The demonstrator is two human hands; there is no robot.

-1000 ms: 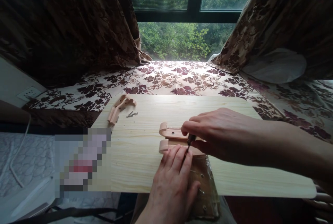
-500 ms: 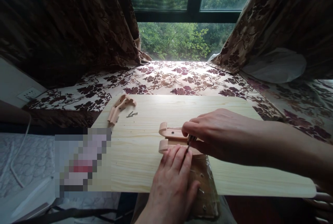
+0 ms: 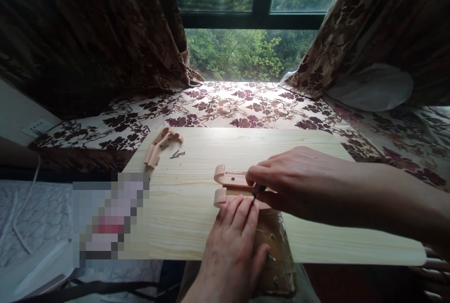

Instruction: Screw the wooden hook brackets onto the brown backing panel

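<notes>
My right hand [image 3: 290,183] is closed around a screwdriver [image 3: 258,191], its short dark tip pointing down between the fingertips of my left hand [image 3: 234,246]. The left fingers lie stretched out and flat, pressing on the nearer of two curved-end wooden hooks [image 3: 220,197]. Its thumb is apart. Beyond it lies the second wooden hook [image 3: 228,178], with a dark screw hole or screw head showing. Both hooks rest over a brown board wrapped in clear film [image 3: 277,258], on which small screws show. What the screwdriver tip touches is hidden by my fingers.
The pale wooden tabletop [image 3: 183,228] carries more wooden hooks [image 3: 161,144] and several loose screws [image 3: 177,154] at the back left. A blurred pinkish item [image 3: 112,216] covers its left edge. Behind lies a floral-covered window ledge [image 3: 225,106] between curtains.
The screwdriver has turned slightly within my right fingers. Both hands stay in nearly the same place, and the hooks have not visibly moved.
</notes>
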